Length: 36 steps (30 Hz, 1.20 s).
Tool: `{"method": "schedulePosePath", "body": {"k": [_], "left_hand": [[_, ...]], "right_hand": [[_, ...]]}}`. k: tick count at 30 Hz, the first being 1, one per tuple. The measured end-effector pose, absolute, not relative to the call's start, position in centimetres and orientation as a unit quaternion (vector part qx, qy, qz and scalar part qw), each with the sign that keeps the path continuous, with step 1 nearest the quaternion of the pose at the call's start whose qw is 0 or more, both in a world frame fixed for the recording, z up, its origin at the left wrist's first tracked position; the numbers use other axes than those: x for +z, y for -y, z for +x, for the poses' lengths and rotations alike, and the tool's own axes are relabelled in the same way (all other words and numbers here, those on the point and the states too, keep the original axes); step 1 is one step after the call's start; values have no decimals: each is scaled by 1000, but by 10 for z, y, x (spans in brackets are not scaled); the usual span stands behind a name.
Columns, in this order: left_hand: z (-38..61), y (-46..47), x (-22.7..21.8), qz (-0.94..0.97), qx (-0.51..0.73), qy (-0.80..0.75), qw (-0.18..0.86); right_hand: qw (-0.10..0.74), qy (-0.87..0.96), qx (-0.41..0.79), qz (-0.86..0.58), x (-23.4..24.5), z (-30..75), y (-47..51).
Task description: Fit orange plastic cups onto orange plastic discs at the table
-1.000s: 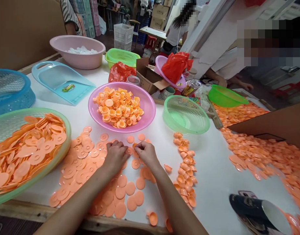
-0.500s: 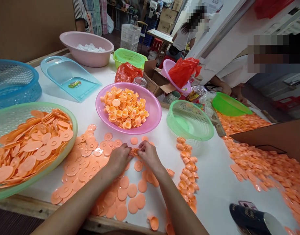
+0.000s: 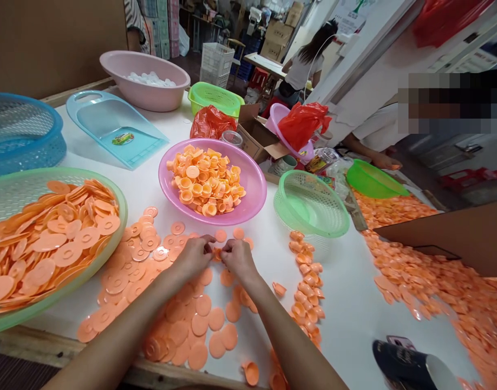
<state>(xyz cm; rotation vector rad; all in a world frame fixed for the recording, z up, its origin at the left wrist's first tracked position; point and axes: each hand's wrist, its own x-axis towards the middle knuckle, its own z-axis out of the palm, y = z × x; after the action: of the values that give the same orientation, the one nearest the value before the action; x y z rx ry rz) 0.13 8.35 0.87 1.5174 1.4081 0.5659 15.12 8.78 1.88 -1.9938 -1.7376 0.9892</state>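
Note:
My left hand (image 3: pixel 195 254) and my right hand (image 3: pixel 239 259) meet over the white table, fingers pinched. Between the fingertips is a small orange toy cup (image 3: pixel 217 253), largely covered by them. Flat orange toy saucers (image 3: pixel 126 281) lie spread under and left of my hands. To the right, a heaped row of orange toy cups (image 3: pixel 307 287) runs toward the front edge, with a loose cup (image 3: pixel 250 372) at the front. Just beyond my hands stands a pink bowl (image 3: pixel 252 208) holding many orange cups.
A green basket (image 3: pixel 121 216) full of saucers stands left, a green colander (image 3: pixel 340 225) right. Behind are a blue dustpan (image 3: pixel 138 151), pink tub (image 3: pixel 167 100) and cardboard box (image 3: pixel 248 141). A dark cup (image 3: pixel 403 360) lies front right. A co-worker's hand (image 3: pixel 386 161) is near a green bowl (image 3: pixel 372 181).
My hands have shifted slightly left, still together at the small cup, and my right fingers are curled in more. The co-worker's hand has lifted off the green bowl.

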Motion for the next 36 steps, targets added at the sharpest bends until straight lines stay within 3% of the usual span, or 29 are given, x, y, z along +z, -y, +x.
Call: {"method": "schedulePosePath", "body": {"k": [6, 11, 17, 20, 22, 25, 28, 31, 34, 36], "left_hand": [[15, -95, 12, 543, 244, -608, 525], [15, -90, 6, 513, 232, -603, 565], [19, -80, 19, 559, 237, -602, 519], [25, -74, 42, 586, 251, -582, 505], [25, -78, 69, 598, 307, -559, 485], [20, -103, 114, 586, 416, -564, 407], [15, -127, 138, 578, 436, -584, 367], [16, -118, 124, 631, 378, -553, 392], [17, -86, 80, 713, 240, -506, 422], [16, -66, 47, 741, 182, -518, 387]], "right_hand": [[135, 636, 301, -698, 22, 147, -88], [66, 674, 202, -707, 25, 134, -80], [152, 660, 284, -679, 32, 144, -75], [256, 619, 330, -665, 40, 191, -66], [313, 557, 297, -709, 44, 236, -52], [296, 498, 202, -790, 49, 297, -25], [237, 461, 210, -829, 50, 326, -3], [218, 430, 281, -830, 46, 320, 5], [200, 446, 311, -815, 43, 303, 4], [181, 445, 312, -820, 41, 296, 3]]}}
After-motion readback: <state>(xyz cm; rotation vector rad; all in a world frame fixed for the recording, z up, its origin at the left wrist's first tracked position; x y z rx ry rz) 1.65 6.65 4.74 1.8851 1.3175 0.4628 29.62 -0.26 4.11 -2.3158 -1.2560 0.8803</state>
